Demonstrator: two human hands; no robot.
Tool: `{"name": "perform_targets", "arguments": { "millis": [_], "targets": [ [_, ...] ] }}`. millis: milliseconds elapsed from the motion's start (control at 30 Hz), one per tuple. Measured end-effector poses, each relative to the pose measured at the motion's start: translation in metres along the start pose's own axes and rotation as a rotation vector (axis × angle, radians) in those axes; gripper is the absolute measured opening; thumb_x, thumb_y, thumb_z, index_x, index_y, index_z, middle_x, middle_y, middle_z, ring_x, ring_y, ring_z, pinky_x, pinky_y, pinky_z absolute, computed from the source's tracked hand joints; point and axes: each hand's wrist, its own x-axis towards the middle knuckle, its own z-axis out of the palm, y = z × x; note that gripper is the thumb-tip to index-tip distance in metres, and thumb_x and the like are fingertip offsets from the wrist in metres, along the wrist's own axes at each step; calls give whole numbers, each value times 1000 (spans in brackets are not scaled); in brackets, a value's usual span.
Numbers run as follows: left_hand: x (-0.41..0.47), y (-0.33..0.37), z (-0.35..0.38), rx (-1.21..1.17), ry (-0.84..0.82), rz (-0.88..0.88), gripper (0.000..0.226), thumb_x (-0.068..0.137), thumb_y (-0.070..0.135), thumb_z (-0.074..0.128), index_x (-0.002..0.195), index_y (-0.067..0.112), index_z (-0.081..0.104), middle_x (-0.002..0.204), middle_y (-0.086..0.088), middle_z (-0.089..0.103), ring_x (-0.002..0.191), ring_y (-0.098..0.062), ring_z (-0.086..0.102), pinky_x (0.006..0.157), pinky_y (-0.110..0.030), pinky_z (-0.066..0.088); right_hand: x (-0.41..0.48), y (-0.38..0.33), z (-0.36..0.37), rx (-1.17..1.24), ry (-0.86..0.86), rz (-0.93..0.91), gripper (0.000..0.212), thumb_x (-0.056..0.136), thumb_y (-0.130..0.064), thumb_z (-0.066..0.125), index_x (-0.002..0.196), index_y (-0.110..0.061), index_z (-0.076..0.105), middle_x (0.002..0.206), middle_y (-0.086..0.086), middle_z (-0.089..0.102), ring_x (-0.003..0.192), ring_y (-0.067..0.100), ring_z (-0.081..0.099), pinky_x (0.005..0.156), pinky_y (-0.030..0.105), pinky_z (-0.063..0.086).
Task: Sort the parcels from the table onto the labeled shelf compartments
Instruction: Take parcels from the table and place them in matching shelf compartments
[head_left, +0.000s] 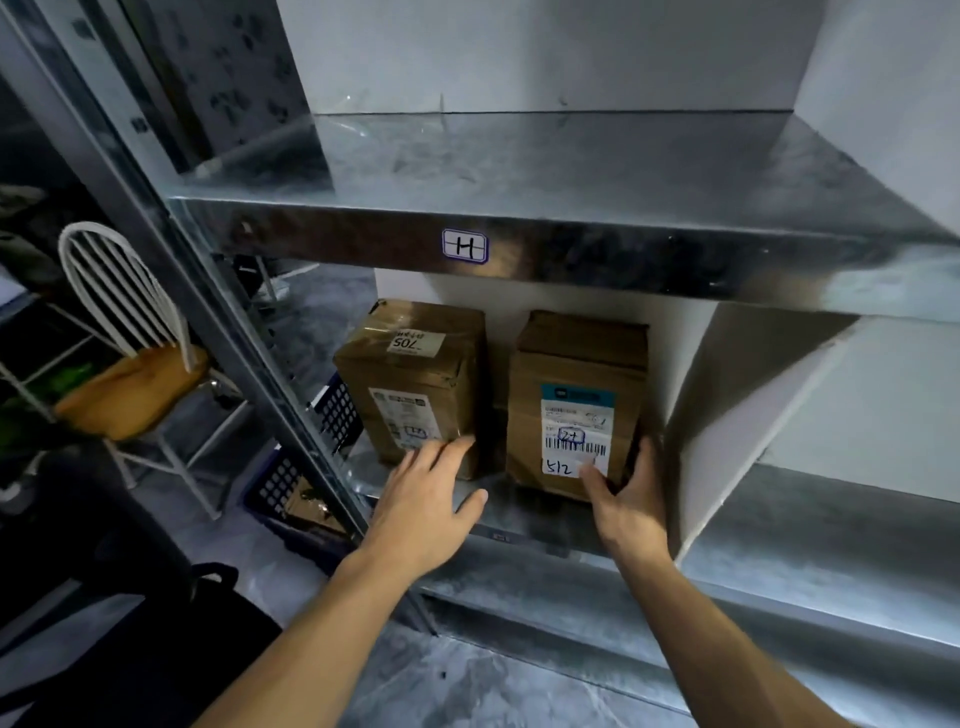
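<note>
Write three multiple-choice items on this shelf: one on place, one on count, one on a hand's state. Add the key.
1. The 512 box stands: A left of the 705 box; B right of it; C on top of it.
2. Boxes on the shelf: A four; B three; C two.
3. The right hand: A grips the 512 box; B presses the 705 box; C hangs free.
Key: 1 B, 705 is on its left; 2 C, only 705 and 512 stand there; 3 A, thumb on its front, fingers round its side.
</note>
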Motion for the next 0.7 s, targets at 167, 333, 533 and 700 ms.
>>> {"name": "perform_targets", "arguments": {
  "millis": [167,333,533,700],
  "targets": [
    [1,-4,9,7,8,-10,61,90,50,51,144,30,34,137,5,45,124,-18,42,105,-36,38,11,6,0,-12,-29,41,54,84,-29,80,122,-37,41,129,-12,59,120,17,57,106,37,42],
    [-4,-5,12,15,-14,-4,60,91,49,52,144,27,35,137,7,44,124,-17,41,105,-35,37,15,12,-1,-14,-41,104,47,85,-24,79,109,-38,42,118,-13,61,117,17,59,101,32,42],
    [-15,-9,6,9,-31,19,61,93,48,50,147,27,32,140,9,40,128,-15,37,109,-35,34,11,7,0,-71,-28,151,39,86,-27,77,114,-30,50,129,-2,66,121,26,61,100,36,44],
    [-22,-14,-4,52,-35,51,61,93,49,49,148,29,31,144,8,38,130,-16,36,109,-36,32,-11,6,-7,-129,-15,70,57,90,-22,74,139,-27,44,133,0,64,119,25,62,101,35,46]
  ]
}}
